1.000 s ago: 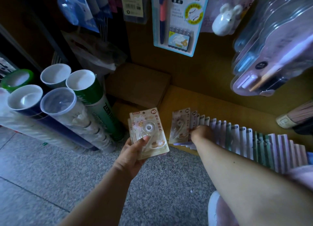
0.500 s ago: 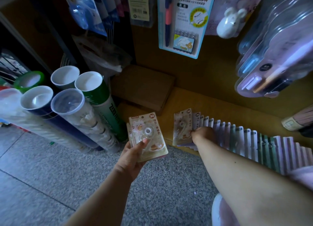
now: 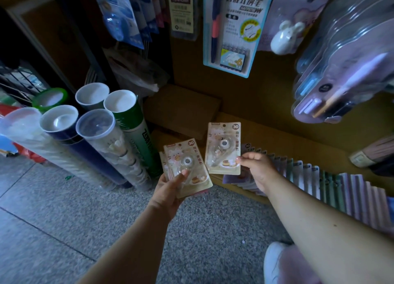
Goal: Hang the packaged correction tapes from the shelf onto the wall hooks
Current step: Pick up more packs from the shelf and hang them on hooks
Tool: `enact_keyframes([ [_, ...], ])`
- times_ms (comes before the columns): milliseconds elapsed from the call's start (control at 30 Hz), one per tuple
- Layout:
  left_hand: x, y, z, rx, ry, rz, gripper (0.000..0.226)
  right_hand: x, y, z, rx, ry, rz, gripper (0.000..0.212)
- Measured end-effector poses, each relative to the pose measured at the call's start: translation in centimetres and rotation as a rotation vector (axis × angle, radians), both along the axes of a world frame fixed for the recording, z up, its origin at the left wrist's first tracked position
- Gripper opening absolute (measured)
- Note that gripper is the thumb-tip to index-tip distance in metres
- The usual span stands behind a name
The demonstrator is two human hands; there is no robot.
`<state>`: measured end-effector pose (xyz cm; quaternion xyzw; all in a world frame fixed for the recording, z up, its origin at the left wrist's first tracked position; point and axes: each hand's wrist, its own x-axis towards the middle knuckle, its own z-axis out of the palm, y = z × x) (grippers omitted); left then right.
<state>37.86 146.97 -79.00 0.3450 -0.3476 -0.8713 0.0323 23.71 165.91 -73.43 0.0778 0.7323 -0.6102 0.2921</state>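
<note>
Where the right hand [image 3: 259, 173] was buried in the row of packages [image 3: 319, 177] on the shelf [image 3: 287, 132] half a second ago, one packaged correction tape [image 3: 223, 148] has now been lifted clear of that row, pinched at its lower right corner. A small stack of tapes [image 3: 187, 169] is gripped by the left hand [image 3: 168, 190] just left of the row. Gathering is judged under way; nothing has been hung on hooks yet.

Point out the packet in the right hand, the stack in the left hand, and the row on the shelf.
Right-hand packet [image 3: 223, 149], head view, on its clear blister.
Left-hand stack [image 3: 187, 166], head view, on the front card.
Shelf row [image 3: 309, 175], head view, on a card's top edge.
</note>
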Motion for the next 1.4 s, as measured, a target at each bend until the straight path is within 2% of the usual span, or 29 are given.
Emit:
enact_keyframes([
  [67, -0.1, 0.0, 0.0, -0.01, 0.0, 0.009, 0.065, -0.9, 0.4, 0.1, 0.049, 0.077, -0.062, 0.019],
  [133, -0.1, -0.1, 0.0, -0.028, 0.004, 0.007, 0.067, -1.4, 0.6, 0.6, -0.021, 0.067, -0.075, 0.02],
  [200, -0.1, -0.1, 0.0, -0.048, 0.022, -0.018, 0.072, -0.9, 0.4, 1.3, -0.051, 0.029, 0.057, 0.02],
  [333, -0.2, 0.3, 0.3, -0.022, 0.095, -0.063, 0.097, 1.0, -1.5, 1.2, 0.111, 0.04, 0.322, 0.025],
  [600, -0.9, 0.6, 1.6, 0.011, 0.142, -0.145, 0.106, 1.9, -2.9, 0.8, 0.077, 0.118, 0.429, 0.033],
  [733, -1.3, 0.9, 1.0, 0.047, 0.112, -0.122, 0.092, 1.9, -2.3, 0.4, 0.023, 0.078, 0.304, 0.026],
  [867, -1.5, 1.3, 0.3, 0.077, 0.127, -0.121, 0.101, -0.6, -0.7, -2.1, 0.264, 0.186, -0.049, 0.021],
  [933, -1.4, 1.1, 0.0, 0.092, 0.135, -0.129, 0.103, -1.9, 0.5, -3.3, 0.449, 0.192, -0.145, 0.024],
  [1100, -1.2, 0.9, -1.0, 0.104, 0.147, -0.185, 0.099, -2.6, 2.0, -4.9, 0.764, 0.142, -0.043, 0.031],
  [1200, -1.3, 0.9, -1.3, 0.103, 0.144, -0.198, 0.098, -2.8, 1.4, -5.5, 0.945, 0.158, 0.041, 0.044],
  [1267, -1.3, 0.8, -1.4, 0.101, 0.132, -0.206, 0.098, -3.0, 0.8, -5.7, 0.971, 0.113, 0.028, 0.047],
  [1400, -1.3, 0.8, -1.5, 0.104, 0.135, -0.206, 0.097, -3.0, 0.1, -5.2, 0.966, 0.064, 0.034, 0.041],
])
